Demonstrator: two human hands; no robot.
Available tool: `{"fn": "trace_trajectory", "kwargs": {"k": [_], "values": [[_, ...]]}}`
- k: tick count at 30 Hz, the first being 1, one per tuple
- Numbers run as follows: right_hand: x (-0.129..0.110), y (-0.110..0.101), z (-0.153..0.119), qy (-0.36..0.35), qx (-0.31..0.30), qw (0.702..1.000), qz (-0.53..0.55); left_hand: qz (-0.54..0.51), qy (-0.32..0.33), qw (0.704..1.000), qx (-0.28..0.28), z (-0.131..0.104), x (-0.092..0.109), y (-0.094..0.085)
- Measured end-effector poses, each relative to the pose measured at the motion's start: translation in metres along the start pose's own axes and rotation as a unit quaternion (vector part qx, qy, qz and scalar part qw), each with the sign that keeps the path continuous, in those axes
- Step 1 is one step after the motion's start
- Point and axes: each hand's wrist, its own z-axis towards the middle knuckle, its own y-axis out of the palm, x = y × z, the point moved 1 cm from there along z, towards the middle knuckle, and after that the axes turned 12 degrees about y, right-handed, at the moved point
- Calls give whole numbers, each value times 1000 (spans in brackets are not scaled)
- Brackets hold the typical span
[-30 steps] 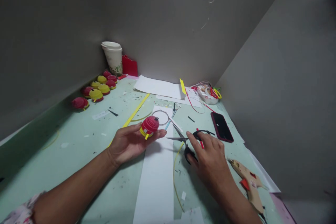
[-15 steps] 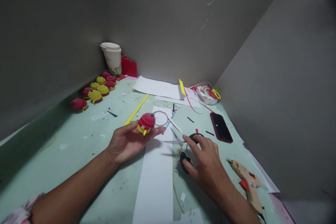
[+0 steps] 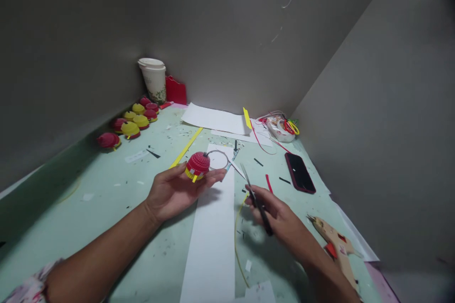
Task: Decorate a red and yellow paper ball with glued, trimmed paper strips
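Note:
My left hand (image 3: 177,191), palm up, holds a small red-and-yellow domed paper piece (image 3: 198,164) between thumb and fingers. It has a ridged red top, a yellow lower band with pale marks and a yellow tab pointing down. Small dark strips stick out at its top right. To the right, my right hand (image 3: 272,206) grips black-handled scissors (image 3: 259,203), turned edge-on with the blades pointing up and away. The blades are apart from the domed piece. Beneath both hands runs a long white paper strip (image 3: 209,255).
Several similar domed pieces (image 3: 130,129) stand at the back left, near stacked paper cups (image 3: 153,78). A glue gun (image 3: 334,239) and a phone (image 3: 299,173) lie on the right. White sheets (image 3: 215,118), a yellow strip (image 3: 186,147) and paper scraps are spread across the table.
My right hand has turned the scissors from flat with blades spread to edge-on, blades now pointing up and away. My left hand and the domed piece have hardly moved.

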Motion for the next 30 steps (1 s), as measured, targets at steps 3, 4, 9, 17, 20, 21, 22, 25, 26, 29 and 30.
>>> {"fn": "trace_trajectory", "kwargs": {"k": [3, 4, 9, 17, 20, 21, 22, 25, 26, 29, 30], "values": [[0, 4, 0, 50, -99, 979, 171, 19, -3, 1000, -13, -1, 0, 0], [1, 7, 0, 55, -118, 968, 215, 28, 3, 999, -19, -2, 0, 0], [5, 20, -1, 93, -182, 916, 346, 47, 8, 998, -40, -3, -1, -2], [5, 30, -2, 135, -218, 884, 392, 16, 2, 999, -45, -3, -3, -1], [5, 25, -1, 120, -196, 896, 379, 24, 3, 998, -50, -3, -3, -2], [5, 21, -1, 106, -181, 901, 379, 30, 0, 998, -56, -2, -4, -3], [6, 17, 0, 88, -165, 906, 380, 40, -6, 997, -63, -2, -4, -5], [7, 1, 0, 43, -118, 928, 352, 100, -15, 991, -90, 1, -7, -11], [6, -4, 0, 42, -102, 940, 324, 125, -16, 987, -103, 2, -8, -13], [0, -14, -2, 77, -60, 971, 219, 187, -18, 972, -143, 4, -10, -17], [-3, -16, -3, 92, -51, 976, 191, 203, -17, 967, -150, 4, -11, -18]]}}
